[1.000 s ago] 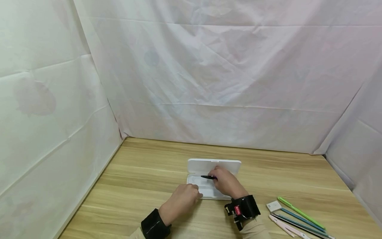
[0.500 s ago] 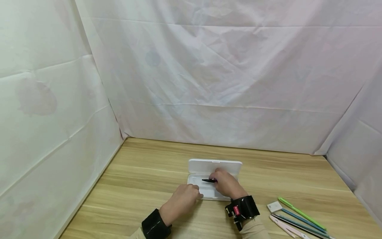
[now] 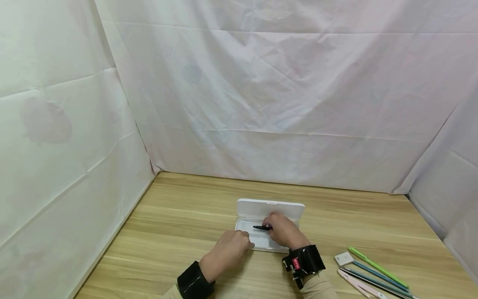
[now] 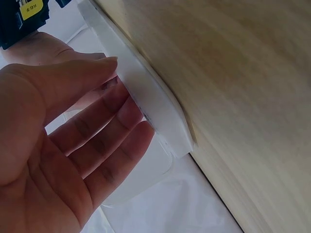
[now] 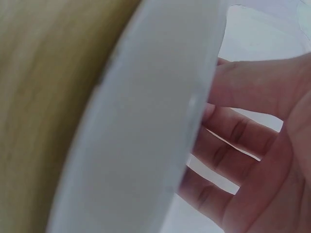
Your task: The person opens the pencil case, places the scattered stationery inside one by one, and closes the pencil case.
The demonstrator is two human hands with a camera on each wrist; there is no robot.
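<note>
A white pencil case (image 3: 251, 207) stands on the table with its lid raised. My left hand (image 3: 228, 251) grips its near wall toward the left; in the left wrist view the thumb lies against that wall and the fingertips reach over the rim. My right hand (image 3: 283, 232) is inside the case and pinches a black pen (image 3: 260, 227), whose dark end points left over the tray. In the right wrist view the case wall (image 5: 131, 116) covers the fingertips of my right hand (image 5: 262, 150), so the pen is hidden there.
To the right on the wooden table (image 3: 186, 207) lie a white eraser (image 3: 343, 258), a green pen (image 3: 377, 267), several dark and blue pencils (image 3: 381, 282) and a pink compass-like tool (image 3: 358, 284). White cloth (image 3: 261, 104) hangs behind and at both sides.
My right hand has lowered the black pen slightly, toward the floor of the case. The left hand stays at the near wall.
</note>
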